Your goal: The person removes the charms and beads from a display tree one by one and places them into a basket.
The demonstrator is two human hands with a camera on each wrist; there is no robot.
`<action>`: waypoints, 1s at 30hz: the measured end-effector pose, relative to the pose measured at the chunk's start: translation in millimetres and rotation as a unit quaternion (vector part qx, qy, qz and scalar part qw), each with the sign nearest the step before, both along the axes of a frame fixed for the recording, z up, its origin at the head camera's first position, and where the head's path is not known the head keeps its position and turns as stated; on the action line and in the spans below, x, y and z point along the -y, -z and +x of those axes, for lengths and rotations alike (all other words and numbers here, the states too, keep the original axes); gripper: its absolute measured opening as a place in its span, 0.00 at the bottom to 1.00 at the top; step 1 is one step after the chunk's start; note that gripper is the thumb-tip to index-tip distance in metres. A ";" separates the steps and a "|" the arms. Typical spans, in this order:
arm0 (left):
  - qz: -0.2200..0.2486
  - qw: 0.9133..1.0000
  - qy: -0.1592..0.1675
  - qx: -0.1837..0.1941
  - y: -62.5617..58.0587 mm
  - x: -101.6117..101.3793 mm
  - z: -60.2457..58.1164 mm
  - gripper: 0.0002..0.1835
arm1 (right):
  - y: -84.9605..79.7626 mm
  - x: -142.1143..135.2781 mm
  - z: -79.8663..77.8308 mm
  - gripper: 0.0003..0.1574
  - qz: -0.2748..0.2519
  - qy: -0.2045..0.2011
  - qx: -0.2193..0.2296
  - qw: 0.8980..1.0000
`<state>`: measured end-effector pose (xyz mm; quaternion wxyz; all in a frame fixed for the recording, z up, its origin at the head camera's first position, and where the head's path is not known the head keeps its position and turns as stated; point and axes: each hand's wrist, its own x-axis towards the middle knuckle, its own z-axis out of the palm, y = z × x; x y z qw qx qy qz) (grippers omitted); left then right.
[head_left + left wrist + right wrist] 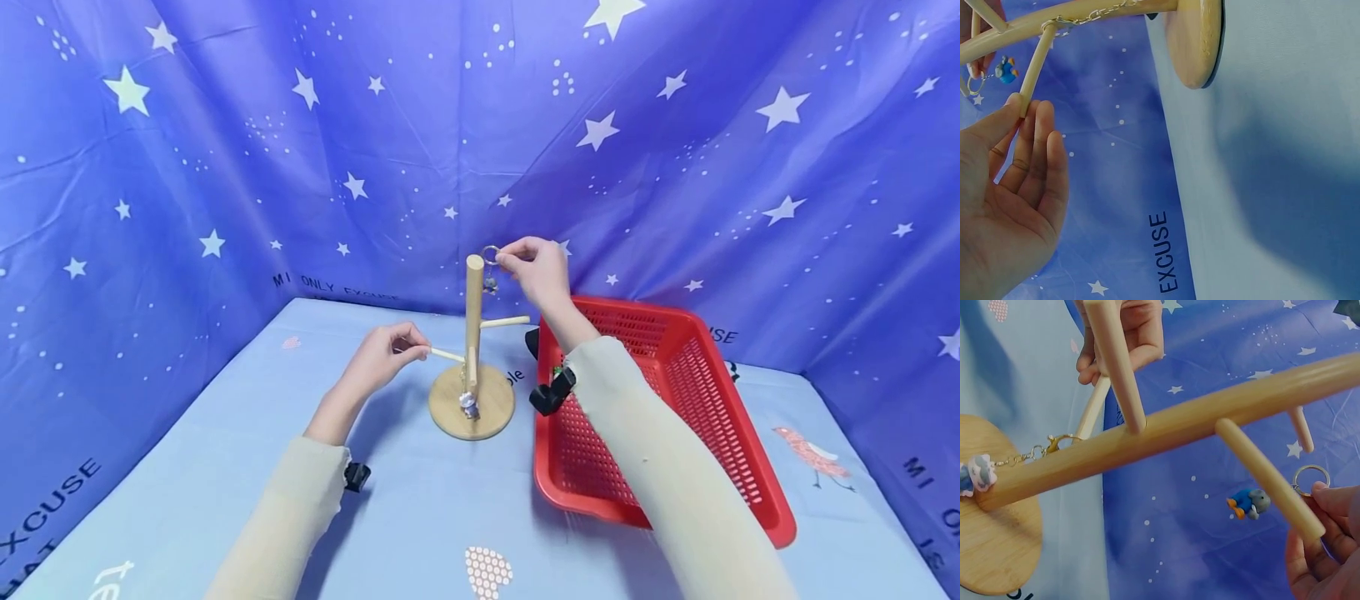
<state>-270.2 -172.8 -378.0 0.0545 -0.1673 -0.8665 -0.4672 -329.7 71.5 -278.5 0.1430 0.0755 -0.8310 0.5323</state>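
Observation:
A wooden stand (474,308) with several pegs rises from a round base. My left hand (382,358) pinches the tip of one peg (1036,65) between thumb and fingers. On that same peg, close to the post, hangs a keychain (982,474) with a white and grey-blue figure, its chain running down toward the base. Near the top of the post, my right hand (538,267) pinches the metal ring (1312,478) of another keychain. From this ring dangles a small blue figure (1250,503) with a grey head and orange feet, beside an upper peg (1269,478).
A red perforated basket (592,504) stands right of the stand, under my right forearm. Something small and green (558,372) shows inside it, partly hidden by the black wrist strap (552,392). Blue starry cloth (420,150) hangs behind the light blue table cover (420,517).

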 end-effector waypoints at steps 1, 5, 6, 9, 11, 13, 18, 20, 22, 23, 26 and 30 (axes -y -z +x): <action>-0.001 1.000 0.001 0.000 -0.5 -0.7 -0.4 0.03 | -0.4 -2.4 -0.1 0.11 0.001 0.005 -0.001 1.000; -0.001 1.000 0.003 -0.007 -2.6 -2.3 -1.3 0.03 | -0.2 -12.3 -0.7 0.11 0.007 0.028 -0.007 1.000; 0.000 1.000 0.003 -0.008 -3.0 -2.5 -1.5 0.03 | 0.3 -15.1 -0.9 0.10 0.006 0.032 -0.007 0.999; 0.000 1.000 0.003 -0.012 -3.8 -1.5 -2.2 0.04 | 2.4 -24.9 -1.6 0.11 -0.001 0.036 -0.004 0.999; -0.004 1.000 0.002 -0.012 -4.6 -0.7 -2.5 0.04 | 3.7 -33.2 -1.2 0.11 -0.007 0.035 0.002 0.999; -0.004 1.000 0.002 -0.011 -4.7 -0.1 -3.2 0.04 | 6.4 -43.0 -1.4 0.12 -0.012 0.035 0.005 0.999; -0.005 1.000 0.003 -0.012 -4.2 0.8 -2.6 0.04 | 16.4 -67.7 0.7 0.13 -0.015 0.050 0.016 0.999; -0.005 1.000 0.004 -0.010 -3.0 1.2 -2.1 0.03 | 20.9 -76.5 3.0 0.13 -0.010 0.060 0.025 0.998; -0.003 1.000 0.004 -0.007 -2.1 1.2 -1.2 0.03 | 25.7 -85.0 5.1 0.14 -0.010 0.065 0.034 0.997; -0.003 1.000 0.004 -0.006 -1.8 1.2 -0.6 0.03 | 28.1 -89.3 6.0 0.14 -0.009 0.067 0.039 0.997; -0.002 1.000 0.003 -0.004 -1.2 1.0 1.2 0.03 | 35.0 -100.6 8.1 0.14 -0.004 0.073 0.048 0.996; -0.001 1.000 0.002 -0.003 -0.7 -0.3 2.3 0.03 | 44.3 -114.3 9.9 0.14 0.012 0.088 0.057 0.994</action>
